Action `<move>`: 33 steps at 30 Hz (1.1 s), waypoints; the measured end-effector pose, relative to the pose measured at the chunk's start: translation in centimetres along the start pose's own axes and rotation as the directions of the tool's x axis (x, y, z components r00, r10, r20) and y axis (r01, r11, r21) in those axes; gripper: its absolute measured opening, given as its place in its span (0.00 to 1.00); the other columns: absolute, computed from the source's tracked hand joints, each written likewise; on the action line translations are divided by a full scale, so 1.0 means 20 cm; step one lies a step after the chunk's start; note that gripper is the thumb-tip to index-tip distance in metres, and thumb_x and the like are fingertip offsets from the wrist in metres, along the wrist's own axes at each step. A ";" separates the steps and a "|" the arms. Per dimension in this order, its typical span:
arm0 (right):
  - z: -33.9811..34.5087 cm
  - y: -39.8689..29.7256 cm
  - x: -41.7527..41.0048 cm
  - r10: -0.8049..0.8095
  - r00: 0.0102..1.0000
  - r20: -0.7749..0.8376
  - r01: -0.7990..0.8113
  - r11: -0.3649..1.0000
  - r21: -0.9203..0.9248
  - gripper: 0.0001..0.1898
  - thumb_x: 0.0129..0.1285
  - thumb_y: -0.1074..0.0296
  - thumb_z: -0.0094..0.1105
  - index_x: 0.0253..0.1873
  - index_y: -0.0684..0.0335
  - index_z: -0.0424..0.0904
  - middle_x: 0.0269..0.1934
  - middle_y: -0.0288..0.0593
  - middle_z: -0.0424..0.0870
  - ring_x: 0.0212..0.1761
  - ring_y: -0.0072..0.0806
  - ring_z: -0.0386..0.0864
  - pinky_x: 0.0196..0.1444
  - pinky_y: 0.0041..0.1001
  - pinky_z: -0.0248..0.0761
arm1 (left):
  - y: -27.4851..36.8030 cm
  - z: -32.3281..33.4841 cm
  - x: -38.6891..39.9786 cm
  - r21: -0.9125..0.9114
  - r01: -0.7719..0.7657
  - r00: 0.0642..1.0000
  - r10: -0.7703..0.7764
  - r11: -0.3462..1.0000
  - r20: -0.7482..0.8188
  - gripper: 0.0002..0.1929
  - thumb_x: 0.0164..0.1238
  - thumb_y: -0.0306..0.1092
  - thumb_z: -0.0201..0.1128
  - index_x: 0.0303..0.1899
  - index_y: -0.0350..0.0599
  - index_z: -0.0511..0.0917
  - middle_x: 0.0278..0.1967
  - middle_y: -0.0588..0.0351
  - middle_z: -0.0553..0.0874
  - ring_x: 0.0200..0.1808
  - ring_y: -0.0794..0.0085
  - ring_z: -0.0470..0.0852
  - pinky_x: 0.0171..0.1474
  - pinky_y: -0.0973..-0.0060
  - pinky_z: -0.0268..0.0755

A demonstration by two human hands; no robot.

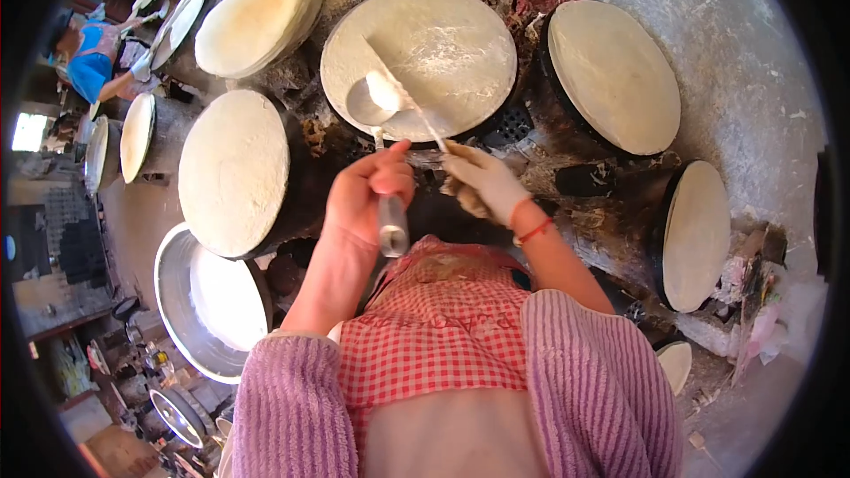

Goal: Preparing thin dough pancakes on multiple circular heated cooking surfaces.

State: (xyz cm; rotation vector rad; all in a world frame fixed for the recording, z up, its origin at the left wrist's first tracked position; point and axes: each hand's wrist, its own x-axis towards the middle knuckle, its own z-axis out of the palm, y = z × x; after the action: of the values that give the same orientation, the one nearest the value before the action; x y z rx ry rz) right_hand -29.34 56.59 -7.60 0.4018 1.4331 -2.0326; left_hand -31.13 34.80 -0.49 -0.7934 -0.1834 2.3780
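Bare, my left hand [364, 189] grips the metal handle of a ladle [359, 103]. The ladle's bowl hangs over the near left part of a round griddle [438, 46], whose top is coated with a pale, thin layer. My right hand [483, 179] wears a whitish glove and holds a long, thin spreader [425, 121]. Its blade slants up and left across the ladle's bowl. A white lump of batter [384, 90] shows where the ladle and blade meet; which one bears it I cannot tell.
Other round griddles with pale tops stand at left [232, 172], right [614, 76] and far right [697, 236]. A stack of flatbreads [255, 23] lies upper left. At lower left is a metal basin [169, 292] of white batter. Another person [93, 63] works at far left.
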 end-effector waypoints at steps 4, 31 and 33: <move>-0.15 -0.04 -0.17 -0.191 0.936 -0.296 0.166 0.980 -0.108 0.28 0.72 0.56 0.59 0.72 0.59 0.68 0.31 0.38 0.82 0.16 0.14 0.72 0.15 0.16 0.59 | 0.18 0.00 -0.24 -0.068 0.204 0.949 -0.180 0.977 0.259 0.19 0.83 0.31 0.40 0.64 0.26 0.64 0.25 0.62 0.64 0.20 0.78 0.62 0.18 0.79 0.59; 0.04 0.84 -1.20 -0.093 0.387 -0.917 0.376 0.924 0.066 0.26 0.65 0.53 0.65 0.62 0.62 0.77 0.28 0.32 0.77 0.17 0.16 0.69 0.17 0.22 0.63 | 0.31 0.03 -0.15 0.453 0.481 0.872 -0.465 0.751 -0.155 0.24 0.85 0.35 0.37 0.71 0.24 0.57 0.27 0.61 0.62 0.18 0.80 0.59 0.18 0.80 0.57; 0.01 0.95 -1.43 -0.042 0.215 -0.976 0.444 0.894 0.059 0.21 0.65 0.55 0.65 0.56 0.62 0.79 0.27 0.31 0.76 0.16 0.15 0.69 0.16 0.21 0.61 | 0.10 0.04 -0.09 0.467 0.511 0.857 -0.468 0.722 -0.214 0.23 0.85 0.34 0.37 0.71 0.25 0.58 0.27 0.62 0.61 0.17 0.80 0.59 0.17 0.81 0.57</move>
State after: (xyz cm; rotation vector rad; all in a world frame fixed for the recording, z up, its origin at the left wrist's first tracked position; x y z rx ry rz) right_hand 4.57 60.91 -5.42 2.0415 1.8524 -2.3639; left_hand -31.56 32.15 0.30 -0.4974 0.2449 1.7548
